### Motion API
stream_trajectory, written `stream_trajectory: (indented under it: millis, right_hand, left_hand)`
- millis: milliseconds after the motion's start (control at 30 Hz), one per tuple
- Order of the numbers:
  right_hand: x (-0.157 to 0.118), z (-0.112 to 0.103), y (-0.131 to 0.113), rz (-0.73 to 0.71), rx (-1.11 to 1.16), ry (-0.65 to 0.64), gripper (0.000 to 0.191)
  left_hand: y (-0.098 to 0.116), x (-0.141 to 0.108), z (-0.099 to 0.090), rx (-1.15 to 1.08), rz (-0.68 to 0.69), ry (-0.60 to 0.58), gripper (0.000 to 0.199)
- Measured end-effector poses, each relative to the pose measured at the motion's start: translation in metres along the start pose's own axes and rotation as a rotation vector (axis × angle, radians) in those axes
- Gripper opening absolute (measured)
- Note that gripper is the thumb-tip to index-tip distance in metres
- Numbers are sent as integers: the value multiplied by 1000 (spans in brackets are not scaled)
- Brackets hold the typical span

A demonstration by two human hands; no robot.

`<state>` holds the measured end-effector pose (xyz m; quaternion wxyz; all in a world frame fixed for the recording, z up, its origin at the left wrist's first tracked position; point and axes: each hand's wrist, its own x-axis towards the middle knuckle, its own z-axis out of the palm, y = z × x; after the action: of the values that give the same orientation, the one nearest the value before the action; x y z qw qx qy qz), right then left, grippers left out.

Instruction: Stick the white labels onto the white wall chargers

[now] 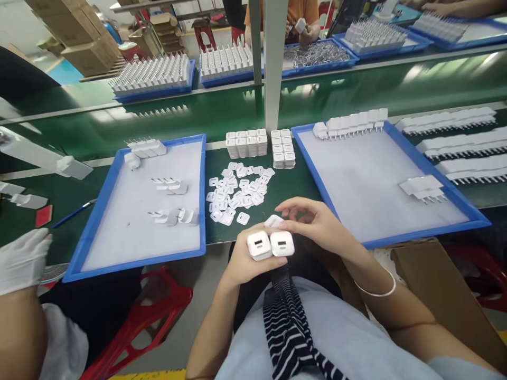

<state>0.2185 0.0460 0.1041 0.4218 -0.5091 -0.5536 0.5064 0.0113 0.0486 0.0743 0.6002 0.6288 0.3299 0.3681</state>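
My left hand [241, 261] is closed around two white USB charger bodies, a left charger [259, 245] and a right charger [282, 244], their slotted ends facing up toward me. Just beyond them, my right hand [317, 221] has its thumb on a small white square cover [273, 221]; its fingers are curled and partly hide one another. That cover sits close against the left hand's fingers. On the green bench in front lies a loose pile of similar white covers [237, 194]. Behind the pile stand two blocks of neatly stacked covers, one wider stack [246, 143] and one narrower stack [283, 150].
Blue-rimmed trays flank me: the left tray [203, 200] and right tray [312, 171] both carry white plug chargers. A co-worker's gloved hand [21, 261] is at far left, near a blue pen [73, 214]. A white post [273, 63] rises behind the stacks.
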Motion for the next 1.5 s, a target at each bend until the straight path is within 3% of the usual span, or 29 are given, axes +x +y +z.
stream_trajectory:
  millis: [100, 267, 367, 600, 767, 900, 1500]
  right_hand:
    - [0, 1, 5, -32, -3, -52, 14]
    - [-9, -5, 5, -132, -197, 125, 10]
    - [-11, -9, 4, -131, -235, 127, 11]
    - [-23, -16, -7, -43, -2, 274, 12]
    - [-37, -2, -9, 36, 244, 134, 19]
    - [-42, 10, -3, 102, 347, 122, 18]
    - [-40, 15, -4, 164, 345, 101, 20]
  left_hand:
    - [10, -2, 4, 99, 21, -41, 39]
    - [13, -3, 14, 134, 27, 51, 39]
    - [13, -2, 18, 152, 27, 85, 39]
    - [10, 1, 21, 208, 21, 139, 36]
    - [8, -2, 22, 355, 124, 223, 40]
    - [10, -4, 22, 445, 150, 253, 39]
    - [7, -7, 22, 602, 347, 265, 47]
